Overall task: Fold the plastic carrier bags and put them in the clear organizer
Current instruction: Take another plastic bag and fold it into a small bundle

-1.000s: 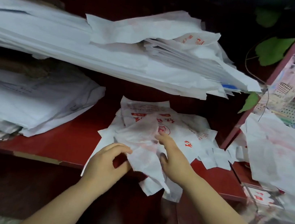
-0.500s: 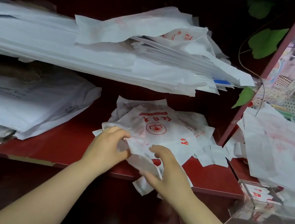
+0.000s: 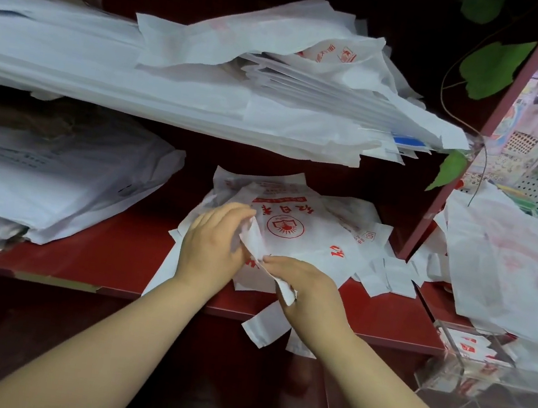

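On the dark red wooden shelf, the left hand and right hand each pinch a fold of the white plastic carrier bag with red print. The clear acrylic organizer stands to the right.

The white bag under my hands carried red Chinese characters, upside down to me, above a round red emblem of an open book; I couldn't read them. Red print on the bag at upper centre was illegible too.

Dim, soft light; wide-angle bending at edges; corners blurred
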A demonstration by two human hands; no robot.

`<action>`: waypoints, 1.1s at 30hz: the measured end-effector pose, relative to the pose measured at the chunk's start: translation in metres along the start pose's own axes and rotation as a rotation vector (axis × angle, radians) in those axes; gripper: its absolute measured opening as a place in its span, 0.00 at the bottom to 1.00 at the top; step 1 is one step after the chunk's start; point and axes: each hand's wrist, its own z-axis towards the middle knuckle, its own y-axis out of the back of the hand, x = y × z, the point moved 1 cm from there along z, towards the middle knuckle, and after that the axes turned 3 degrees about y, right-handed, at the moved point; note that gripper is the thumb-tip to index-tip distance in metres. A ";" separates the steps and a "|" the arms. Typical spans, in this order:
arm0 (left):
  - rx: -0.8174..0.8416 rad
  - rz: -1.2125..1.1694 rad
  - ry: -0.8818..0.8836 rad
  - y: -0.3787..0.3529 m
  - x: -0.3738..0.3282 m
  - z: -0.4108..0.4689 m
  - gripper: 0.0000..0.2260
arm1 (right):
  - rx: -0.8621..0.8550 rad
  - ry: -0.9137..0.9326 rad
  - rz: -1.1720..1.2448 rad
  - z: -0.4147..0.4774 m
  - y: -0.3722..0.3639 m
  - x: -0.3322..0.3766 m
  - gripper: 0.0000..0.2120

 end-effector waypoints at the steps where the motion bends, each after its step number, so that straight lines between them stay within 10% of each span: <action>1: -0.008 0.012 -0.027 0.000 0.007 0.002 0.18 | -0.009 0.003 -0.020 0.000 0.001 -0.003 0.20; 12: -0.027 0.274 0.271 0.028 0.048 0.029 0.10 | -0.257 0.195 -0.243 0.042 0.025 -0.026 0.19; 17: -0.268 0.156 -0.121 0.055 0.038 0.038 0.09 | -0.379 0.444 -0.348 0.036 0.041 -0.042 0.09; 21: -0.055 0.235 -0.486 0.060 0.053 -0.005 0.04 | -0.176 0.514 -0.396 -0.022 0.036 -0.051 0.09; 27: 0.172 0.210 -0.356 0.059 0.065 -0.055 0.05 | -0.034 0.194 -0.223 -0.060 0.027 -0.045 0.10; 30: 0.184 0.158 -0.150 0.063 0.060 -0.060 0.09 | 0.142 -0.259 -0.007 -0.050 0.020 -0.033 0.22; 33: 0.119 0.022 0.280 0.066 0.061 -0.060 0.06 | 0.218 -0.728 0.418 -0.031 0.018 -0.019 0.09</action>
